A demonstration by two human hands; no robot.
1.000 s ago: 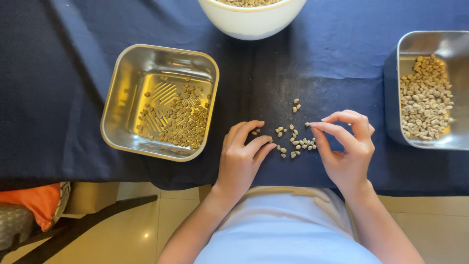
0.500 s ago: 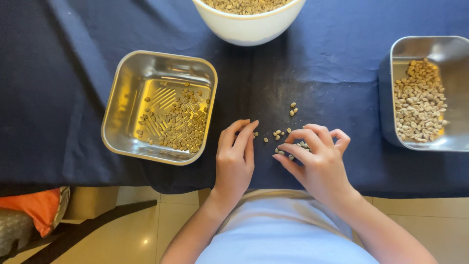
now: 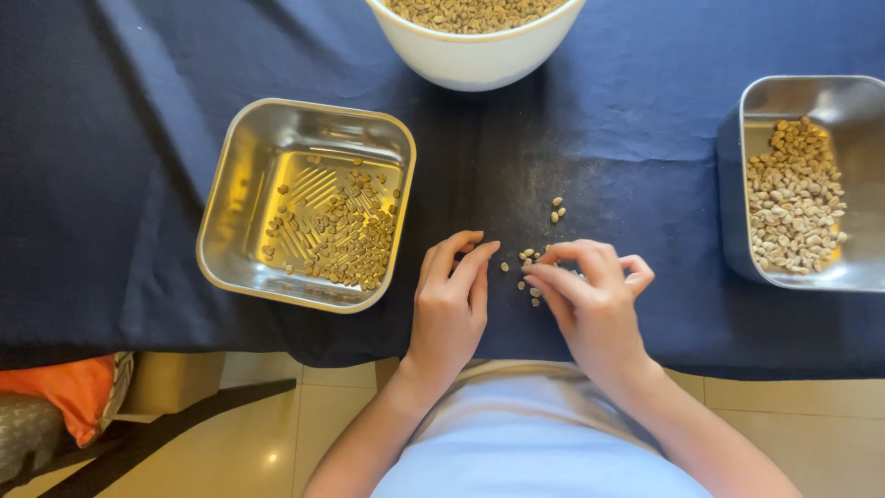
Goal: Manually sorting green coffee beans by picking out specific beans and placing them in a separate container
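The right hand (image 3: 595, 300) bends its fingers over a little heap of loose beans (image 3: 530, 272) on the dark blue surface (image 3: 645, 184), maybe pinching one; that part is hidden. The left hand (image 3: 452, 300) lies flat and open beside them, holding nothing. A steel tray (image 3: 230, 203) sits left, another tray (image 3: 857, 101) right, so beans are close. The white bowl (image 3: 475, 65) is cut off.

Lighting moderate, warm, stronger on right of dark cloth (image 3: 645, 138); upper left corner dim. Yellow glare inside left steel tray (image 3: 241, 184). Soft shadows below white bowl (image 3: 479, 65). Focus sharp centrally; slight edge softness.
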